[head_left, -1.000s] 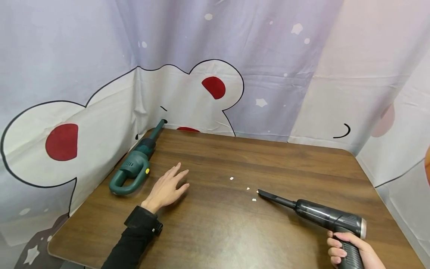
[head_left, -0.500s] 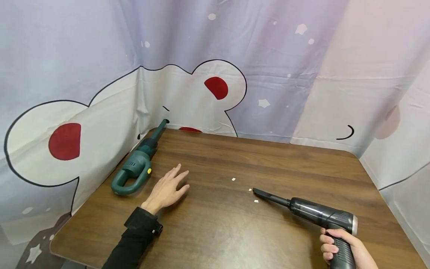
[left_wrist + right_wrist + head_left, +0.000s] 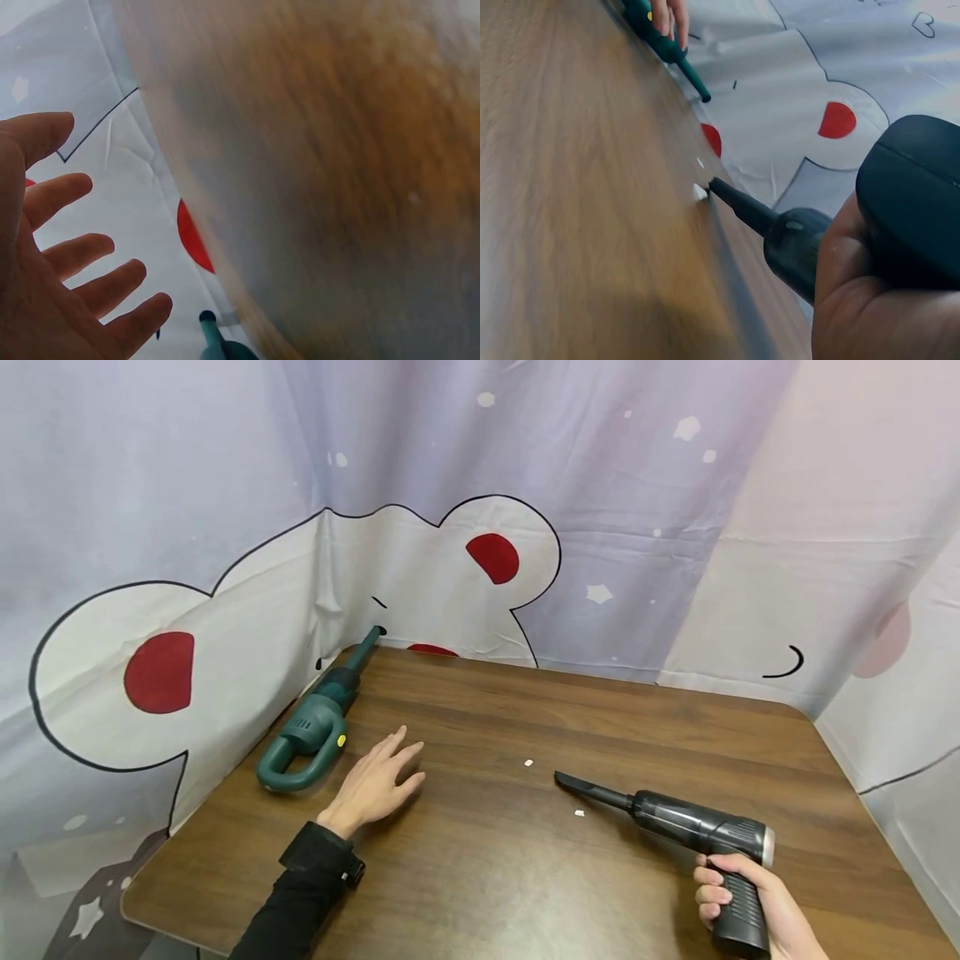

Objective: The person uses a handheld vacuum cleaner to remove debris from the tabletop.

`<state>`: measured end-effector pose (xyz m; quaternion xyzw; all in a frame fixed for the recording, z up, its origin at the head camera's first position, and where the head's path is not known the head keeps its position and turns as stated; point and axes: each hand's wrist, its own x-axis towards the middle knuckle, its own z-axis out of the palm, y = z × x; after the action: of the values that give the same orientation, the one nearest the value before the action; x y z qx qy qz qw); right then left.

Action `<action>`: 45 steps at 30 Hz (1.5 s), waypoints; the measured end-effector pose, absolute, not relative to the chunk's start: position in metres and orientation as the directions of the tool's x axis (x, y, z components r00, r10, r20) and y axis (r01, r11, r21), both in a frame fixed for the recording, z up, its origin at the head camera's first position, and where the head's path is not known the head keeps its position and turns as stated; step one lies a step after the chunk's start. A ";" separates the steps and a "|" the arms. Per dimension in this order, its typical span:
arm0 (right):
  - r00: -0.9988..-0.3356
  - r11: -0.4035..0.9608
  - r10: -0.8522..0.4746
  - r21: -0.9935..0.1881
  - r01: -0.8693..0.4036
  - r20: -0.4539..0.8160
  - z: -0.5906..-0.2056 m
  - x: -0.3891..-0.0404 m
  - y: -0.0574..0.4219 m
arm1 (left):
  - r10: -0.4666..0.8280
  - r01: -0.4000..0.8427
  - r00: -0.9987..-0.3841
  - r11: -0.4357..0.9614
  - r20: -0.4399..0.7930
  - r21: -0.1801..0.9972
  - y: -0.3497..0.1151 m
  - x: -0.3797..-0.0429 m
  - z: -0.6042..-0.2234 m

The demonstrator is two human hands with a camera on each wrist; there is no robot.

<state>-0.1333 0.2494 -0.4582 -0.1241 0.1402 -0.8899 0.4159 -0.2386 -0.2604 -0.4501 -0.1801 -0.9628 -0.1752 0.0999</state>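
Note:
My right hand (image 3: 750,893) grips the handle of a black handheld vacuum cleaner (image 3: 693,822), which points leftward over the table. Its narrow nozzle ends between two small white scraps: one scrap (image 3: 528,762) to the left, another scrap (image 3: 579,813) just below the nozzle. In the right wrist view the nozzle tip overlaps the edge of a white scrap (image 3: 700,192). My left hand (image 3: 375,783) is spread with fingers extended at the left of the table and holds nothing. A green handheld vacuum (image 3: 311,727) with a loop handle and yellow button lies just beyond it.
The brown wooden table (image 3: 465,877) has rounded corners. A printed curtain (image 3: 600,510) hangs close behind its far edge and along the left and right sides. The green vacuum's nozzle reaches the far left corner by the curtain.
The right hand has moved the black vacuum leftward along the table. Two small scraps near its nozzle are no longer visible. The left hand has stayed put; the head view has shifted slightly.

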 end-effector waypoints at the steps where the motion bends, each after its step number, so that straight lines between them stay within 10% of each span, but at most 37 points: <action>1: -0.629 -0.621 -0.770 -0.342 0.705 0.102 -0.457 -0.134 0.247 | 0.315 0.385 -0.914 0.872 0.255 0.302 -0.260 -0.239 -0.450; 25: -0.691 -0.669 -0.721 -0.302 0.679 0.045 -0.459 -0.130 0.231 | 0.356 0.417 -0.905 0.852 0.234 0.317 -0.247 -0.236 -0.458; 45: -0.520 -0.584 -0.811 -0.427 0.690 0.268 -0.480 -0.073 0.299 | 0.373 0.432 -0.898 0.846 0.232 0.311 -0.235 -0.242 -0.448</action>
<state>-0.0729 0.2992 -0.4801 -0.2239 0.1346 -0.8615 0.4355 -0.2417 -0.2352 -0.4480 -0.2102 -0.9574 -0.1805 0.0817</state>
